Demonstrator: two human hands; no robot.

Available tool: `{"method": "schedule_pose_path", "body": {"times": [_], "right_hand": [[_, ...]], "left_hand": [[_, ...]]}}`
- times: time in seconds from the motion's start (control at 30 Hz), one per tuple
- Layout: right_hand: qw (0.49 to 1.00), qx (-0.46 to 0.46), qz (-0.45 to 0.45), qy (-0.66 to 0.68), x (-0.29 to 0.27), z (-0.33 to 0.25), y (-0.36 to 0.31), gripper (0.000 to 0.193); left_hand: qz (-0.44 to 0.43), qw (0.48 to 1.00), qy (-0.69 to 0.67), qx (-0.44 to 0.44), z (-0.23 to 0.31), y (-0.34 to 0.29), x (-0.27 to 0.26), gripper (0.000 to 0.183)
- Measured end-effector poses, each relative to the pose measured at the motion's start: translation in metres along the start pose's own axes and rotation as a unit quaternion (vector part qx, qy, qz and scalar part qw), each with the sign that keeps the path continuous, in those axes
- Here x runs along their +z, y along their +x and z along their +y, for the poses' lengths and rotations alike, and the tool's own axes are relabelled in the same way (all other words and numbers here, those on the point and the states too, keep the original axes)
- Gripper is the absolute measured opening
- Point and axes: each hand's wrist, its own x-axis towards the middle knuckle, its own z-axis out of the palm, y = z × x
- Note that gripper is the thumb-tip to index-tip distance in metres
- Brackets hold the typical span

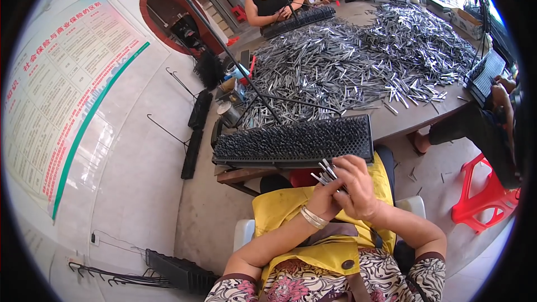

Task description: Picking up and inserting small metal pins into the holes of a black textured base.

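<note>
Both hands meet above my lap, in front of the rack's right end. My left hand (324, 200), with a silver bangle at its wrist, grips a small bunch of slim metal pieces (326, 173) that stick up out of the fingers. My right hand (358, 189) is closed around the same bunch from the other side; its fingertips partly hide the pieces. Just beyond the hands lies a long black perforated rack (291, 141), its holes closely filled with dark upright pieces toward the left and middle. A thin black frame rises from it.
A large heap of loose metal pieces (335, 67) covers the table (391, 124). A metal can (228, 113) and small boxes stand at its left edge. Co-workers sit at the far side and right with similar racks. A red stool (484, 196) stands right; black racks lean against the left wall.
</note>
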Motion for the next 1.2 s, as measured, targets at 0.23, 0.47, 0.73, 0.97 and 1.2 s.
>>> {"method": "schedule_pose_path", "body": {"times": [0.23,0.47,0.73,0.97,1.2], "right_hand": [[0.868,0.422,0.029,0.259,0.003,0.006,-0.004,0.026],[0.843,0.476,-0.002,0.249,-0.021,0.064,-0.012,0.019],[0.816,0.557,-0.027,0.152,-0.076,0.07,-0.073,0.017],[0.789,0.566,-0.223,0.081,-0.081,0.044,-0.1,0.009],[0.782,0.429,-0.449,0.047,-0.059,0.015,-0.122,0.01]], "left_hand": [[-0.024,0.99,0.093,-0.098,0.007,-0.02,-0.017,0.015],[0.055,0.98,0.187,-0.027,0.025,-0.027,-0.016,0.018],[-0.018,0.992,0.11,-0.057,0.022,-0.019,-0.042,0.019],[-0.018,0.991,0.127,-0.048,0.018,-0.022,-0.042,0.018],[0.015,0.985,0.16,-0.055,0.014,-0.024,-0.037,0.015]]}}
